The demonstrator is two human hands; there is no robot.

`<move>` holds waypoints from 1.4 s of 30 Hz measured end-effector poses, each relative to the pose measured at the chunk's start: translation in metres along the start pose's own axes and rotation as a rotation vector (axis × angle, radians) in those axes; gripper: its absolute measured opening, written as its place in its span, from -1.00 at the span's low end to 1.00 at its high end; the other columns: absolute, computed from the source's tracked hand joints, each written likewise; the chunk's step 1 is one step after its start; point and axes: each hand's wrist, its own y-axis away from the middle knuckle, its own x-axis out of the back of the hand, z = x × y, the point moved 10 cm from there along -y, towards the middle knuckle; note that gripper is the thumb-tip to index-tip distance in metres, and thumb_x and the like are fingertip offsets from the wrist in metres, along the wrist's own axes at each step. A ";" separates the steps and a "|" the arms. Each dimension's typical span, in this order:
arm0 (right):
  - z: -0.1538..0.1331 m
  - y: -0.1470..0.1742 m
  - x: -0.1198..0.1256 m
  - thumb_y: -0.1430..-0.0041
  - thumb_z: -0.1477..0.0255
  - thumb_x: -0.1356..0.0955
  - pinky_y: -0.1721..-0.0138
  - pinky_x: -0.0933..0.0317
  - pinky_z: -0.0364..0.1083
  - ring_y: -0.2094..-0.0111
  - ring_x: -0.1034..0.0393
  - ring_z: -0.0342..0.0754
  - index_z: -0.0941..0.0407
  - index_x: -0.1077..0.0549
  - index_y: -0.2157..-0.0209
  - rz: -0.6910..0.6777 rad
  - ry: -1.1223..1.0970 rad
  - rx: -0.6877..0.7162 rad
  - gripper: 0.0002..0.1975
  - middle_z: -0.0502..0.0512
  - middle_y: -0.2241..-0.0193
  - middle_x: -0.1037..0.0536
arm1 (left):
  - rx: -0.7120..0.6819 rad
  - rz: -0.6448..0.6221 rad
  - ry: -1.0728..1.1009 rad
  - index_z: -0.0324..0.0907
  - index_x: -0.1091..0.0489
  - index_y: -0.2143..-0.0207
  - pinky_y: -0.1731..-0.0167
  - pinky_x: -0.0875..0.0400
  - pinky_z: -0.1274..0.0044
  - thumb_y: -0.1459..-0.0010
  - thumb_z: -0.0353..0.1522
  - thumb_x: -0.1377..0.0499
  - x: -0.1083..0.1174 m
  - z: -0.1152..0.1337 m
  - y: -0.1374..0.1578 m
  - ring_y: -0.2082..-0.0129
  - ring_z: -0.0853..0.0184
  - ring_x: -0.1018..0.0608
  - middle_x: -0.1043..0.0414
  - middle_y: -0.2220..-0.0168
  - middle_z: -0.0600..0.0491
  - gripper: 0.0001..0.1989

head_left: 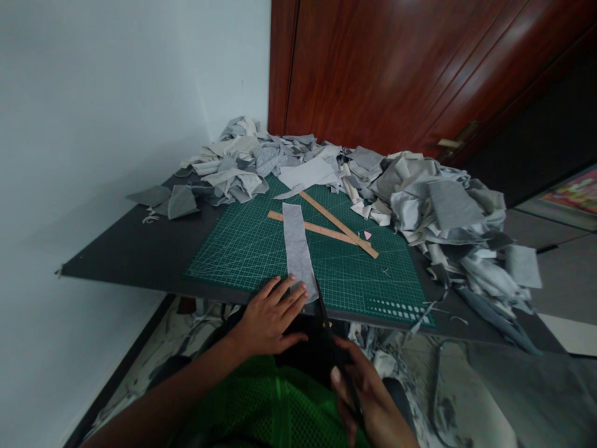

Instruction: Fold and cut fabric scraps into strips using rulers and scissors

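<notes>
A long grey fabric strip lies lengthwise on the green cutting mat. My left hand rests on the near end of the strip, fingers stretched out and flat. My right hand is wrapped round the handles of black scissors. Their blades point away from me, along the right edge of the strip near its lower end. How far the blades stand apart is hard to make out. Under the strip passes one wooden ruler; a second wooden ruler crosses it on the right.
Heaps of grey and white fabric scraps line the back and right of the dark table. A white sheet lies at the mat's far edge. A small pink piece sits near the rulers. More scraps cover the floor below.
</notes>
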 end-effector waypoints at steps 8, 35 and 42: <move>-0.002 0.003 0.000 -0.18 -0.10 -0.43 0.70 -0.14 -0.25 0.73 -0.12 -0.29 0.10 -0.16 -0.33 0.035 -0.005 -0.009 -0.12 -0.21 0.58 -0.35 | 0.010 -0.009 0.008 -0.19 -0.39 -0.24 -0.37 0.00 0.15 -0.32 0.14 -0.06 0.000 -0.001 0.000 -0.35 -0.01 -0.30 -0.38 -0.29 -0.08 -0.29; 0.002 -0.010 0.002 -0.17 -0.09 -0.45 0.77 -0.08 -0.29 0.74 -0.06 -0.31 0.05 -0.17 -0.25 -0.004 -0.046 0.006 -0.19 -0.25 0.58 -0.30 | 0.003 -0.001 -0.001 -0.19 -0.39 -0.24 -0.35 -0.04 0.15 -0.32 0.13 -0.07 0.001 0.000 0.000 -0.34 0.00 -0.32 -0.40 -0.28 -0.06 -0.30; -0.008 -0.009 -0.002 -0.20 -0.08 -0.43 0.74 -0.09 -0.29 0.72 -0.09 -0.29 0.03 -0.15 -0.28 -0.016 -0.018 0.018 -0.21 -0.25 0.58 -0.29 | -0.005 0.021 -0.002 -0.21 -0.41 -0.21 -0.35 -0.03 0.17 -0.33 0.13 -0.07 0.004 0.000 -0.002 -0.32 -0.01 -0.34 -0.40 -0.28 -0.03 -0.31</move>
